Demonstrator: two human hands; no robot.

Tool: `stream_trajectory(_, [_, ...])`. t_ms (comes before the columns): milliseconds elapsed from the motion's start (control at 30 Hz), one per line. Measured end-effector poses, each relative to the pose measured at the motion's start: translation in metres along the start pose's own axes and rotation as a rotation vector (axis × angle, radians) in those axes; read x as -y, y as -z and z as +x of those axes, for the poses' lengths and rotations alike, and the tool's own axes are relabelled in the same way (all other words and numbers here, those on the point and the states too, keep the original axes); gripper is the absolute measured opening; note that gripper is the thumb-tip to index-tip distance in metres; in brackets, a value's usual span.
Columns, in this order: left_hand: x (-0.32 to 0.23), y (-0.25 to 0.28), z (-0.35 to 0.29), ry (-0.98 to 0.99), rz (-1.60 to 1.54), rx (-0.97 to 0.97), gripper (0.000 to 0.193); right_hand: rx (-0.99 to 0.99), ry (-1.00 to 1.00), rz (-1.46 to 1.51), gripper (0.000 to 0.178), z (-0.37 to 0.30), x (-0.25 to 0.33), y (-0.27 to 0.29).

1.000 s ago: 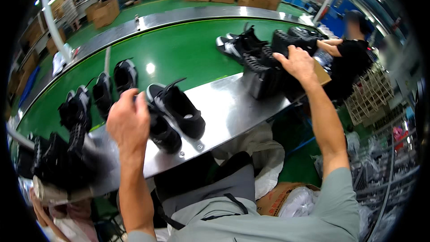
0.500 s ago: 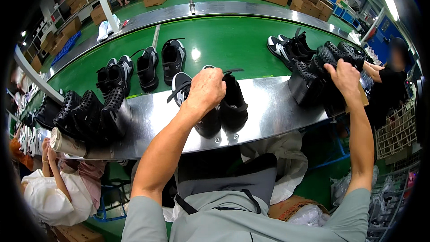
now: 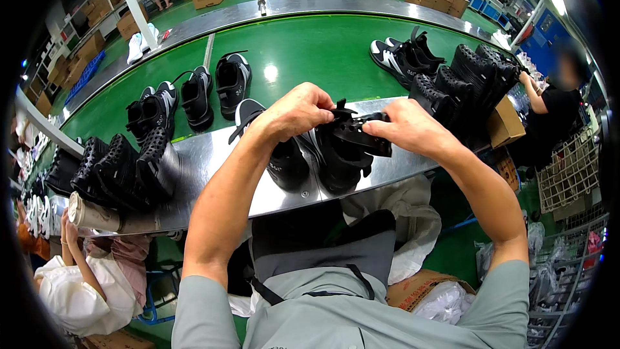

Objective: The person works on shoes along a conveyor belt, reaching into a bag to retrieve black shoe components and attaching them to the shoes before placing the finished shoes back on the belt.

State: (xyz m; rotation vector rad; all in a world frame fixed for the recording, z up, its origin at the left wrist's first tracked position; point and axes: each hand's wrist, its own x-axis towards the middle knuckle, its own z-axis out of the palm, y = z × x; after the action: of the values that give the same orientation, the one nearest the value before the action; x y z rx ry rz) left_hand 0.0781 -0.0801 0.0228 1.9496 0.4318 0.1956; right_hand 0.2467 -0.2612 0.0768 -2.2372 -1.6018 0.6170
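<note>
Two black sneakers stand heels toward me on the metal ledge (image 3: 232, 184). My left hand (image 3: 298, 114) pinches the tongue of the right-hand sneaker (image 3: 340, 171) at its opening. Over that opening, my right hand (image 3: 413, 128) grips a black perforated piece that looks like an insole (image 3: 361, 134), tilted with its near end raised. The left-hand sneaker (image 3: 288, 167) is partly covered by my left forearm. Close beyond my right hand stand stacks of similar black perforated pieces (image 3: 434, 94).
More dark sneakers (image 3: 197, 98) sit on the green belt (image 3: 303, 52), left and far right (image 3: 407, 58). Further black stacks (image 3: 119, 168) and a paper cup (image 3: 93, 212) occupy the ledge's left end. A cardboard box (image 3: 505, 123) and a co-worker (image 3: 563, 110) are at right; another person (image 3: 84, 284) sits at left.
My right hand has come from the stacks at the right to the sneaker, bringing a black perforated piece. My left hand has shifted onto the right-hand sneaker's tongue. The view has shifted slightly.
</note>
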Motion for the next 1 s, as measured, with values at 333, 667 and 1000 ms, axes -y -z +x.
stream_trajectory(333, [0.014,-0.036,0.008,-0.149,0.380,-0.472,0.060,-0.330,0.120,-0.152,0.043,0.006,-0.007,-0.050])
stream_trajectory(667, [-0.010,-0.067,0.029,0.412,0.402,-0.376,0.068,-0.151,-0.123,0.031,0.028,0.062,-0.034,-0.072])
stream_trajectory(1000, [0.000,-0.083,-0.091,-0.309,0.984,-0.991,0.043,-0.033,-0.146,0.108,0.018,0.063,-0.024,-0.071])
